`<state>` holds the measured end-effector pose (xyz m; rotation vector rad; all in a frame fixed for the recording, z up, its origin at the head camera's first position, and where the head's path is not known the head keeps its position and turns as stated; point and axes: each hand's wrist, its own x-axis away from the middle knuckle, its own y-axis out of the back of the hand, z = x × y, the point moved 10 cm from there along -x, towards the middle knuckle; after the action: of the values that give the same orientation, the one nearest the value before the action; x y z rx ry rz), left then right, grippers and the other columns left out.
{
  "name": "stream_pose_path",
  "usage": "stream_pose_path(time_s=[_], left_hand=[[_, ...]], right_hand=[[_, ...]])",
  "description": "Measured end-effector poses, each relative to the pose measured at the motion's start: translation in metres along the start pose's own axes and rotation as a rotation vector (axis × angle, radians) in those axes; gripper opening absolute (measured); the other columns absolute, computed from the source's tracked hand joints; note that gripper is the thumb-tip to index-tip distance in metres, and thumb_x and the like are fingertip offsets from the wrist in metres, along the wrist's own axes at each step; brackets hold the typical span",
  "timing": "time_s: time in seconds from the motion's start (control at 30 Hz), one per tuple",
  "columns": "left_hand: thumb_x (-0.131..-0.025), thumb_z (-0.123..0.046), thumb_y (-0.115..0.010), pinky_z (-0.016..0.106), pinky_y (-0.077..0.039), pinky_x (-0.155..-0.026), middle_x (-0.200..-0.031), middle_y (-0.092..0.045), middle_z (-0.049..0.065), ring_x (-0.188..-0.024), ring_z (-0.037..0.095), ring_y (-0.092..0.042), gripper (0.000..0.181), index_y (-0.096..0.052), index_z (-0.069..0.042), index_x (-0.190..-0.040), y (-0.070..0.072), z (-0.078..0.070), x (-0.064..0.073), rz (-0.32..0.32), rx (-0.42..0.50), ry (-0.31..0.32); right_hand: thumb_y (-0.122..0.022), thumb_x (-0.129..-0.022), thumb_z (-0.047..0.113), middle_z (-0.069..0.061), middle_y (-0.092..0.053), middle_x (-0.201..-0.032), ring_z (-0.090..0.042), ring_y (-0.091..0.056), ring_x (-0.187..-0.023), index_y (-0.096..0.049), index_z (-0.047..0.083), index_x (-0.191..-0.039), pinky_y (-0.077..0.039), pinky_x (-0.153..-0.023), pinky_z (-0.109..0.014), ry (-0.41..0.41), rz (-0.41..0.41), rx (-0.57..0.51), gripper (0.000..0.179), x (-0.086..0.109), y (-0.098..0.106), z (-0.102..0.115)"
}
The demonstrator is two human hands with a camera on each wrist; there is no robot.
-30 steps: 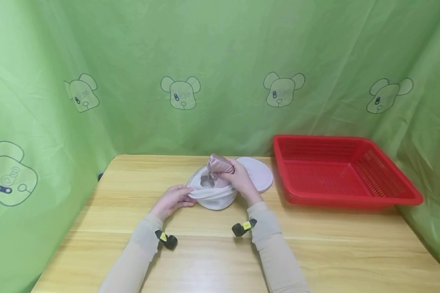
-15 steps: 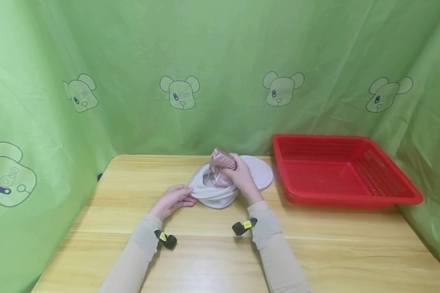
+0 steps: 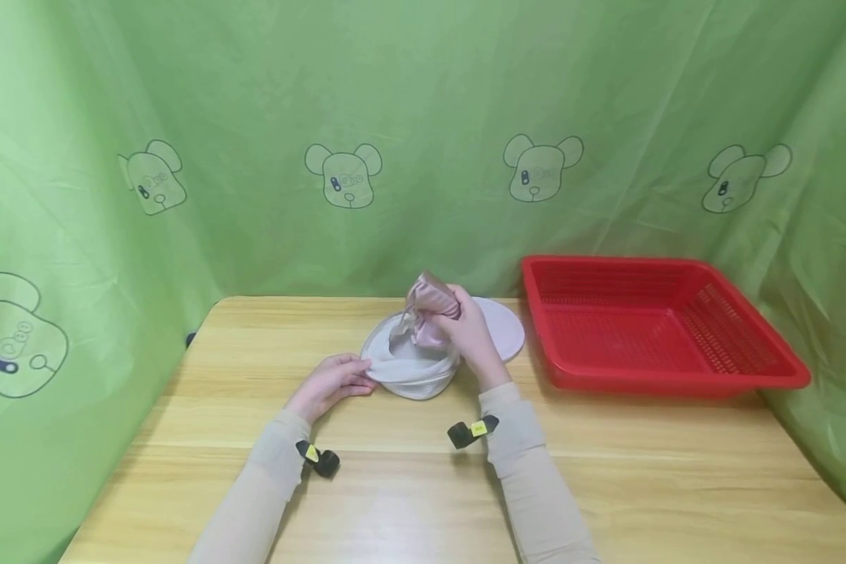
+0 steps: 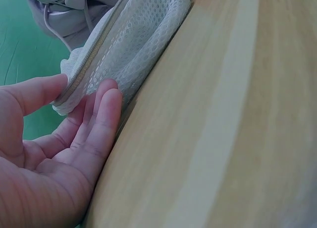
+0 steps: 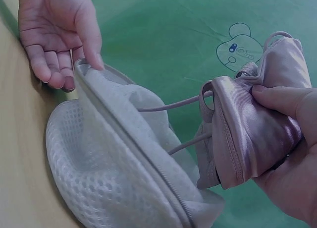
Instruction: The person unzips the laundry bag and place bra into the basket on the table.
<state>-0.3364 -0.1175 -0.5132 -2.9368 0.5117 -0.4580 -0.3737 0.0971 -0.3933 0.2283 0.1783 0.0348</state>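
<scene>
A white mesh laundry bag [image 3: 412, 376] lies unzipped on the table, its zipper edge [image 5: 143, 156] turned up toward me. At the bag's left side my left hand [image 3: 333, 384] pinches that edge between thumb and fingers; in the left wrist view the thumb [image 4: 42, 91] presses on the zipper. My right hand [image 3: 471, 329] grips a folded mauve satin bra [image 5: 255, 134] above the bag's mouth, thumb across the fabric. Its thin straps [image 5: 178, 104] trail down into the bag. A pale round lid [image 3: 504, 329] lies behind my right hand, partly hidden by it.
A large red plastic basket [image 3: 656, 384] stands at the back right of the wooden table [image 3: 254, 329]. Green curtains [image 3: 423, 78] with bear-head prints close off the back and both sides.
My right hand has lifted the bra upward and slightly right, drawing more of it out of the bag. My left hand stays on the bag's edge.
</scene>
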Motion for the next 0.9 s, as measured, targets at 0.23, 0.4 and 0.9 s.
stream_pose_path(time_s=[0.23,0.4,0.9], left_hand=[[-0.098,-0.014,-0.056,0.029,-0.061,-0.083,-0.085,-0.069,0.004,-0.08,0.015,-0.069,0.02,-0.053,0.001,-0.11,0.001,0.001,0.001,-0.002,0.005,0.005],[-0.097,-0.015,-0.057,0.03,-0.061,-0.085,-0.086,-0.069,0.004,-0.081,0.015,-0.069,0.021,-0.053,0.002,-0.111,0.002,-0.001,0.001,0.0,-0.001,0.003],[-0.097,-0.012,-0.056,0.03,-0.061,-0.085,-0.086,-0.068,0.004,-0.082,0.016,-0.069,0.021,-0.052,0.002,-0.111,0.002,0.0,-0.001,-0.002,0.01,0.008]], right_hand=[[-0.071,-0.084,0.003,-0.019,-0.059,-0.129,-0.032,-0.054,-0.121,-0.051,0.003,-0.13,-0.043,-0.111,-0.045,0.007,-0.015,-0.059,0.05,0.004,0.001,0.012],[-0.07,-0.084,0.003,-0.019,-0.058,-0.129,-0.032,-0.054,-0.121,-0.051,0.004,-0.131,-0.044,-0.111,-0.044,0.011,-0.002,-0.056,0.051,0.004,0.001,0.016],[-0.07,-0.085,0.006,-0.016,-0.06,-0.127,-0.03,-0.056,-0.118,-0.052,0.007,-0.131,-0.047,-0.107,-0.045,0.044,0.064,0.0,0.049,-0.001,-0.001,0.034]])
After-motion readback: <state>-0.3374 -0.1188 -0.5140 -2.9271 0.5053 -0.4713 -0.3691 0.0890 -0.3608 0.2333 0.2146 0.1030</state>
